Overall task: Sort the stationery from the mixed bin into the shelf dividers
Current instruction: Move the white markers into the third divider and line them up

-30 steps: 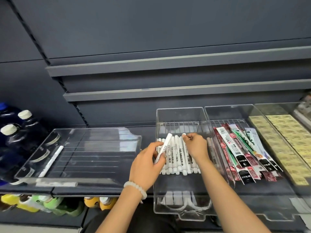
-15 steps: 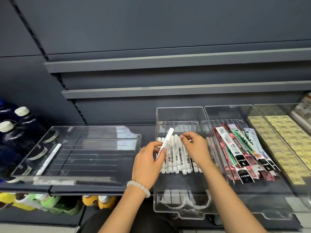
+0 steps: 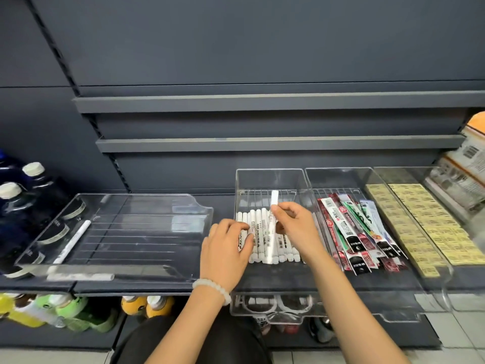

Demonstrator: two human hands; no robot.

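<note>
A narrow clear divider tray [image 3: 270, 177] holds a row of white markers [image 3: 262, 227] lying side by side. My right hand [image 3: 296, 227] pinches one white marker [image 3: 274, 203] between thumb and fingers, its far end raised over the row. My left hand [image 3: 225, 253] rests with its fingers laid on the left markers of the row. To the left, the wide clear bin [image 3: 131, 206] holds a single white marker [image 3: 73, 240] near its left wall.
Right of the marker tray, a second tray holds red and green refill packs [image 3: 351, 232], then a tray of yellow pads [image 3: 425, 227]. Dark bottles [image 3: 15, 206] stand far left, boxes [image 3: 467, 169] far right. Drink bottles [image 3: 65, 311] fill the lower shelf.
The white marker has passed from my left hand to my right hand, which now lifts it over the row. My left hand has dropped onto the row's left markers.
</note>
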